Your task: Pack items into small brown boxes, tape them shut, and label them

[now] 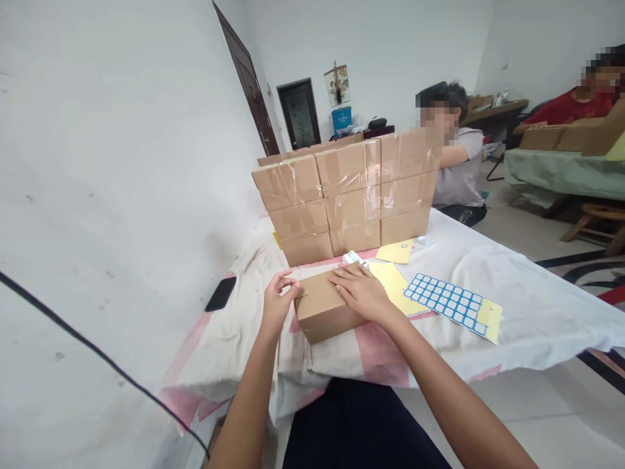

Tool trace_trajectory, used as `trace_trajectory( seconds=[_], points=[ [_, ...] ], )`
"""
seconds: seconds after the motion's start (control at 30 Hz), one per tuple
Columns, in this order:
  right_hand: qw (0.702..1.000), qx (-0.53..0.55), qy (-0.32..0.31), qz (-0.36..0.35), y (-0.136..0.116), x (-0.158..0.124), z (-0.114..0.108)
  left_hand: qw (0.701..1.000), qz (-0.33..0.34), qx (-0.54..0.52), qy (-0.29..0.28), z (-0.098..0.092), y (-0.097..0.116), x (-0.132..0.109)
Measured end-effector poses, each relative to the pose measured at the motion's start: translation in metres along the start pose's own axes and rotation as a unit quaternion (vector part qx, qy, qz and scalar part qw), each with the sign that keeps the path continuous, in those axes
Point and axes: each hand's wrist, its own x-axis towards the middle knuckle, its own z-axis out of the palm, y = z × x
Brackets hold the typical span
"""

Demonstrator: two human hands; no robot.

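On the cloth right in front of me lies a closed brown cardboard box (pixel 319 301). My right hand (pixel 364 293) rests on its top near the far right end, fingers stretched out flat. At the left end of the box, my left hand (pixel 279 301) has its thumb and fingers curled together against the top edge. A faint clear strip shows near that thumb, but what the fingers pinch is too small to make out. Just beyond my right fingers sits a small white object (pixel 351 258), partly hidden by the box.
A wall of stacked, taped cardboard boxes (pixel 351 202) stands behind. To the right lie yellow sheets (pixel 390 283) and a blue-and-white label sheet (pixel 446 301). A black phone (pixel 221 294) lies by the left wall. One person (pixel 461 163) sits beyond the stack, another (pixel 571 111) farther right.
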Motion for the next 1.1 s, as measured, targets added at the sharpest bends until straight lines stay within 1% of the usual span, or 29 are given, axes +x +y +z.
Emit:
trace_trajectory(
  seconds=[0.13, 0.2, 0.27, 0.37, 0.43, 0.5, 0.6, 0.7, 0.8, 1.1],
  points=[
    [1.0, 0.001, -0.002, 0.007, 0.0, 0.002, -0.001, 0.999, 0.01, -0.037, 0.027, -0.004, 0.007, -0.003],
    [1.0, 0.002, -0.001, 0.008, 0.0, 0.003, 0.0, 0.998, 0.012, -0.051, 0.021, -0.007, 0.015, -0.003],
    [1.0, 0.002, 0.003, 0.006, 0.0, 0.003, 0.001, 0.998, 0.007, -0.054, -0.015, -0.012, 0.024, -0.003],
    [1.0, 0.002, 0.006, 0.005, -0.001, 0.004, 0.0, 0.994, -0.013, -0.034, -0.107, -0.018, 0.038, -0.001],
    [1.0, 0.004, 0.005, 0.005, -0.002, 0.004, -0.001, 0.987, -0.024, -0.017, -0.158, -0.02, 0.043, 0.001],
    [1.0, 0.006, 0.006, 0.006, -0.002, 0.003, -0.001, 0.982, -0.028, 0.003, -0.188, -0.02, 0.046, 0.003],
    [1.0, 0.007, 0.01, 0.003, -0.001, 0.003, 0.0, 0.976, -0.021, 0.052, -0.212, -0.017, 0.045, 0.007],
    [1.0, 0.006, 0.012, 0.0, 0.0, 0.003, 0.001, 0.97, -0.003, 0.108, -0.22, -0.015, 0.041, 0.009],
    [1.0, 0.005, 0.015, 0.002, 0.0, 0.003, 0.002, 0.966, 0.011, 0.148, -0.211, -0.013, 0.036, 0.01],
    [1.0, -0.001, 0.021, -0.003, -0.001, 0.001, 0.0, 0.965, 0.043, 0.174, -0.193, -0.009, 0.023, 0.011]
  ],
)
